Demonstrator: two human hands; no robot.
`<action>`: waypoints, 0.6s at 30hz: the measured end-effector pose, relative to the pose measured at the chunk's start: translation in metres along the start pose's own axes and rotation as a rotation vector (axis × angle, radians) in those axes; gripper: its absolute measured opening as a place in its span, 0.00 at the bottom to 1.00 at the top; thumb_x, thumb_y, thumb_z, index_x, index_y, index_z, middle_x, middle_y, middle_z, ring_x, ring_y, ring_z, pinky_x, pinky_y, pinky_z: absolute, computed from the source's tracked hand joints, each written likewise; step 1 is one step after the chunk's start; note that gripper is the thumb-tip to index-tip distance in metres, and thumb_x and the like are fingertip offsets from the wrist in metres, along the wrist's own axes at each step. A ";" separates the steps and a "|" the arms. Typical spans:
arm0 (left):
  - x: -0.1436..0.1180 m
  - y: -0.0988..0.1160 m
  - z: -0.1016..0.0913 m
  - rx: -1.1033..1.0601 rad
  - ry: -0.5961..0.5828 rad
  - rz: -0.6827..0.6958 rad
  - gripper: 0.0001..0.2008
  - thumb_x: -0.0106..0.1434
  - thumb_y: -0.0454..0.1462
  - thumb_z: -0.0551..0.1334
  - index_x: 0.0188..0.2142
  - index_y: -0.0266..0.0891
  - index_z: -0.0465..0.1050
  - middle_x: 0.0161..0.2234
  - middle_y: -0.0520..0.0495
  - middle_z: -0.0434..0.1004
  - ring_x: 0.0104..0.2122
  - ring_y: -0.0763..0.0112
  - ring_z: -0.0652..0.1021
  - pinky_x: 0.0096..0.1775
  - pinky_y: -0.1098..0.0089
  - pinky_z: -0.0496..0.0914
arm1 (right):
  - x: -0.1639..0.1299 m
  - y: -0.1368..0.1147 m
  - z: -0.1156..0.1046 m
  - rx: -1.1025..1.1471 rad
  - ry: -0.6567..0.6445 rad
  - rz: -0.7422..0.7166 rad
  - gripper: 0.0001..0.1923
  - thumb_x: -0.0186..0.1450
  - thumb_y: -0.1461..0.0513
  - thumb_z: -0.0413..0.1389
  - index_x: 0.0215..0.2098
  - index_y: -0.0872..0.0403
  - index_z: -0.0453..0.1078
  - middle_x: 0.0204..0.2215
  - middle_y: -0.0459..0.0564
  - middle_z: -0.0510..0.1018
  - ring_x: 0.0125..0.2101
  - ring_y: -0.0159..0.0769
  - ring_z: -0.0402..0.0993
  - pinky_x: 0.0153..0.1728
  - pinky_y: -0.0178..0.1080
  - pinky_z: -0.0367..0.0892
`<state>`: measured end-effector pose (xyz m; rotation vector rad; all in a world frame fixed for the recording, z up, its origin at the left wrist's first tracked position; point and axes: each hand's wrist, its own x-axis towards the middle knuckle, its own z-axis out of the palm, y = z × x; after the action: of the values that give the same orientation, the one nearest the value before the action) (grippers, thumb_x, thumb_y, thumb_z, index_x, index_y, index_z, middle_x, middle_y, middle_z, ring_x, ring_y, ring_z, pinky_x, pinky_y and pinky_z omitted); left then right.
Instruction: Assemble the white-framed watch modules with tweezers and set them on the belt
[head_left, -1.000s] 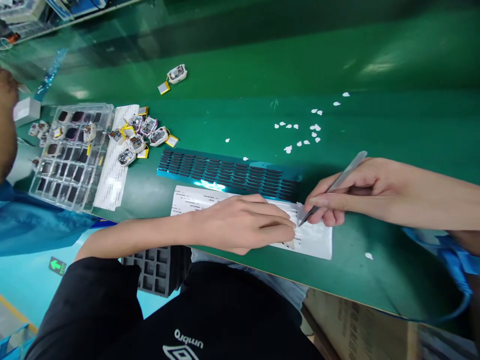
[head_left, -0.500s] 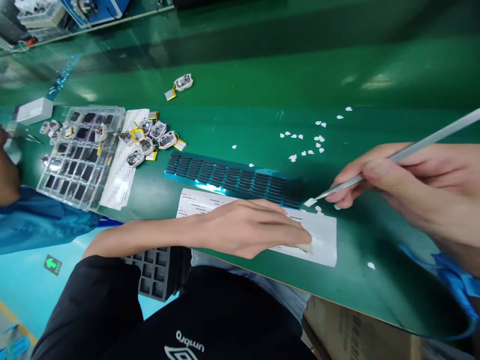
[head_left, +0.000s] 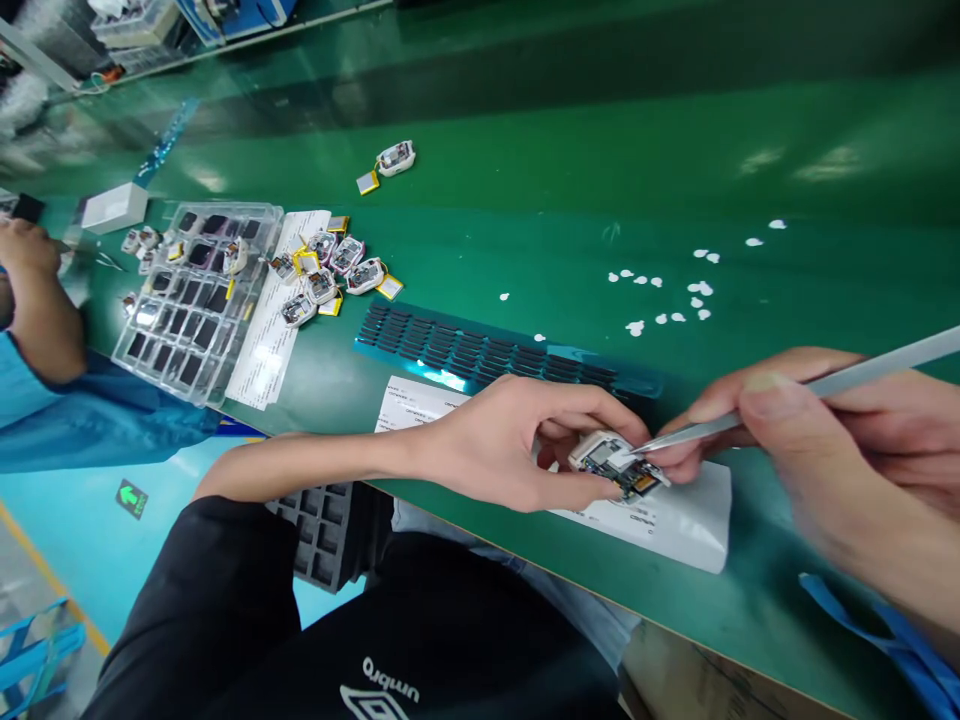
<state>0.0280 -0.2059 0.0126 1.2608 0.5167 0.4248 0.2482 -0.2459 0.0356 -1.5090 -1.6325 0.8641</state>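
My left hand (head_left: pixel 525 440) grips a small white watch-like housing (head_left: pixel 611 465) by its sides, its open face with the circuit board turned up. Closed around a pair of metal tweezers (head_left: pixel 697 432) is my right hand (head_left: pixel 795 450). The tweezer tips meet a small white piece on the board; whether they still pinch it I cannot tell. Beneath the housing lies a white printed sheet (head_left: pixel 686 525). Just behind it is a blue film strip with rows of dark pads (head_left: pixel 465 350).
Several open housings with yellow-edged batteries (head_left: pixel 322 285) lie left of the strip, beside a clear compartment tray (head_left: pixel 187 320). Small white stickers (head_left: pixel 701 288) are scattered at the right. Another person's hand (head_left: pixel 30 245) is at the far left. A blue strap (head_left: pixel 862 620) lies lower right.
My left hand has turned over, showing the housing face up. The tweezers, with a white piece at their tips, have moved down onto its circuit board. The view has shifted slightly.
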 end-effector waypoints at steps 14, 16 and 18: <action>0.001 -0.005 -0.002 -0.004 0.003 -0.026 0.16 0.62 0.34 0.70 0.48 0.36 0.70 0.35 0.48 0.81 0.29 0.78 0.76 0.30 0.76 0.70 | -0.001 0.005 -0.002 -0.089 -0.040 0.034 0.23 0.72 0.41 0.55 0.24 0.38 0.79 0.28 0.44 0.85 0.27 0.39 0.83 0.27 0.42 0.78; 0.002 -0.004 -0.002 -0.019 0.006 -0.039 0.16 0.62 0.35 0.71 0.46 0.37 0.68 0.32 0.52 0.79 0.26 0.80 0.74 0.29 0.76 0.69 | 0.000 0.006 -0.002 -0.116 -0.026 0.028 0.25 0.72 0.41 0.55 0.23 0.39 0.79 0.28 0.44 0.85 0.26 0.39 0.82 0.26 0.42 0.77; 0.002 -0.003 -0.002 -0.025 0.010 -0.036 0.16 0.61 0.35 0.72 0.44 0.38 0.67 0.30 0.54 0.77 0.25 0.81 0.73 0.28 0.77 0.69 | 0.000 0.008 -0.001 -0.137 -0.023 0.022 0.26 0.71 0.40 0.54 0.22 0.40 0.79 0.27 0.44 0.85 0.25 0.38 0.82 0.26 0.42 0.76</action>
<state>0.0287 -0.2038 0.0093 1.2246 0.5399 0.4062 0.2532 -0.2447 0.0294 -1.6182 -1.7251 0.7980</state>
